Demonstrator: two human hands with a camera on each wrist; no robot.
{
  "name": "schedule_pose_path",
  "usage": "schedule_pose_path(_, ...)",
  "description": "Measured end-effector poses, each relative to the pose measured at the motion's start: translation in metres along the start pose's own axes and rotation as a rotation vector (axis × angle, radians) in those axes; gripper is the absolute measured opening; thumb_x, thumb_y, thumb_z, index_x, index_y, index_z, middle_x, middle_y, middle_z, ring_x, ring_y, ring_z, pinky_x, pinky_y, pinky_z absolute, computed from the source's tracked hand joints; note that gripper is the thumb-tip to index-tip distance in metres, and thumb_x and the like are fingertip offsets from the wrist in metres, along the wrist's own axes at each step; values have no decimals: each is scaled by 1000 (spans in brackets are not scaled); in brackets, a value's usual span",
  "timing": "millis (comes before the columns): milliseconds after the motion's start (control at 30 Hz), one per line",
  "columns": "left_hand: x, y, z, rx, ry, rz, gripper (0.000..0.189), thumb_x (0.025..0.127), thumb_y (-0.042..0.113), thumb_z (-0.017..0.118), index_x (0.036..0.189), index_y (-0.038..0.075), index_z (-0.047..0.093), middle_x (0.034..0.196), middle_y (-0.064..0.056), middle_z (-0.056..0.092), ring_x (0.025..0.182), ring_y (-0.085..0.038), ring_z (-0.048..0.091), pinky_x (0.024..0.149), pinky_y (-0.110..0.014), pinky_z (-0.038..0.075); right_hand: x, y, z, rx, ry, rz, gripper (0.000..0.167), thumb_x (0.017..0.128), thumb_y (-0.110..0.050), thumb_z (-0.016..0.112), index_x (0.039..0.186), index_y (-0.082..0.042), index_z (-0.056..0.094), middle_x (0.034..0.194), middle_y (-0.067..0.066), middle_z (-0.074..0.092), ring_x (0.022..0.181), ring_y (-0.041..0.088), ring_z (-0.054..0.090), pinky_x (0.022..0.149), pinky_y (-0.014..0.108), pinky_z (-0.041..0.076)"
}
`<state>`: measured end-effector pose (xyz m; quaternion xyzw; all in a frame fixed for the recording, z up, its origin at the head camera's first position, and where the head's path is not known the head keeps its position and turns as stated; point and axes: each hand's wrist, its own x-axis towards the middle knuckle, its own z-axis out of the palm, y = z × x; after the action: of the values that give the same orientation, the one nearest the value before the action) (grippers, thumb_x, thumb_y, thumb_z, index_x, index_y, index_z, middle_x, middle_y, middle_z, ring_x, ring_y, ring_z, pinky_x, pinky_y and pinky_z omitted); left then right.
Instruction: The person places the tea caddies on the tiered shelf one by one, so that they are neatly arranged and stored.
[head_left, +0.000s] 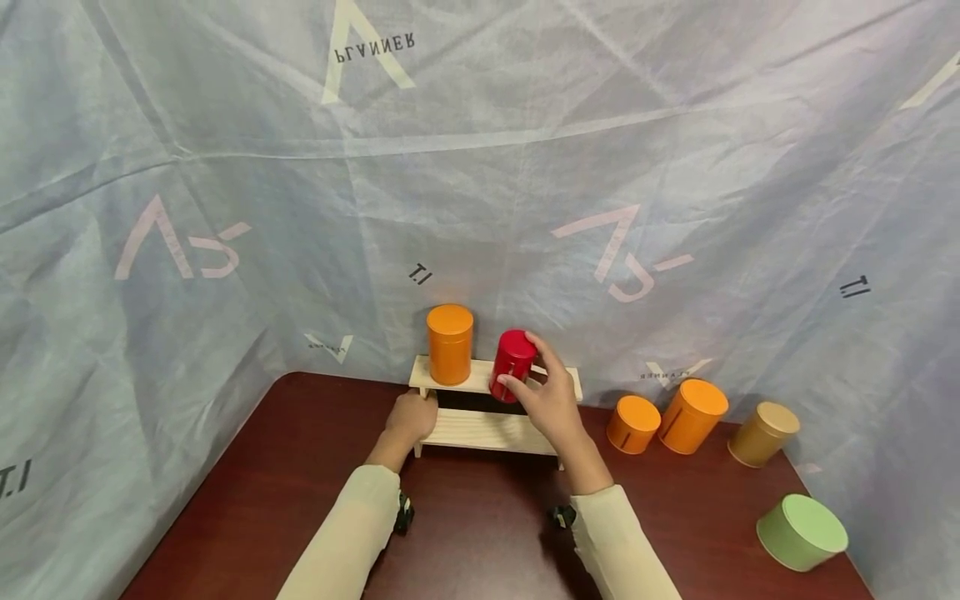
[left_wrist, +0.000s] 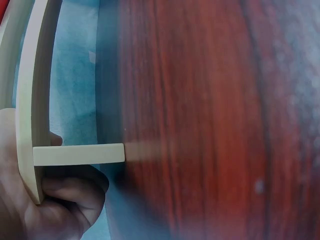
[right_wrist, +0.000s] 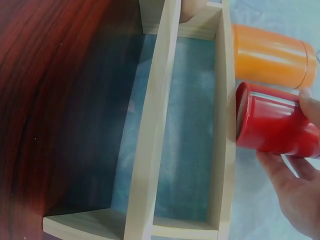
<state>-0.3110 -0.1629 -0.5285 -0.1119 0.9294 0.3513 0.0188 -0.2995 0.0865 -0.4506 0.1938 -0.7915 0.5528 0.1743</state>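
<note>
Hands apart in the head view: right hand (head_left: 553, 400) pinches a glossy red tin (head_left: 514, 360), tilted, by the pale wooden stand (head_left: 491, 431); left hand (head_left: 412, 417) grips its left end. Cylindrical orange tin (head_left: 450, 350) stands on top, left; four closed tins (head_left: 690, 421) sit right, contents hidden. Left wrist view: fingers (left_wrist: 75, 192) curl under the smooth wood. Right wrist view: red base just beside the stand's long straight edge

Printed cloth (head_left: 450, 192) behind brown table (head_left: 480, 525)
</note>
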Motion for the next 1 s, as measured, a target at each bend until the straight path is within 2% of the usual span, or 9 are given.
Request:
schedule_pose_path(200, -2, -3, -1, -10, -10, -12, 58, 113, 37, 32, 151, -1, 54, 94, -14, 60, 61, -21, 48, 55, -34, 43, 2, -3, 9, -45, -22, -21, 82, 86, -16, 88, 158, -22, 48, 145, 13, 62, 123, 35, 64, 99, 52, 60)
schedule_pose_path(433, -4, -4, -4, 27, -12, -2, 59, 113, 37, 31, 154, -2, 50, 114, -20, 66, 71, -26, 57, 62, -37, 50, 4, -10, 20, -59, -9, 13, 82, 88, -15, 87, 159, -20, 45, 146, 14, 60, 125, 36, 63, 100, 53, 59)
schedule_pose_path(533, -3, -5, -3, 32, -14, -7, 59, 113, 38, 30, 152, -1, 52, 113, -18, 66, 72, -25, 57, 63, -37, 50, 6, -11, 24, -78, -2, 22, 82, 89, -15, 86, 159, -19, 45, 147, 15, 59, 126, 37, 64, 101, 53, 59)
schedule_pose_path(733, -2, -4, -1, 19, -26, -9, 59, 112, 38, 31, 146, -2, 57, 99, -14, 62, 67, -24, 53, 58, -34, 46, 9, -9, 28, -132, 12, 26, 84, 88, -15, 87, 160, -16, 42, 145, 18, 59, 125, 39, 66, 100, 53, 60)
schedule_pose_path(867, -1, -3, 0, 25, -15, 1, 57, 111, 37, 33, 140, -4, 61, 102, -16, 63, 69, -25, 56, 60, -34, 47, 12, -8, 31, -177, 21, 14, 86, 88, -17, 87, 160, -17, 41, 142, 19, 60, 122, 38, 67, 97, 51, 61)
schedule_pose_path(1000, 1, -2, -1, 32, -11, 9, 57, 111, 37, 34, 142, -4, 60, 113, -19, 66, 76, -26, 60, 67, -38, 52, 16, -9, 32, -215, 24, 14, 88, 87, -18, 88, 161, -18, 39, 140, 19, 60, 120, 38, 68, 96, 50, 62)
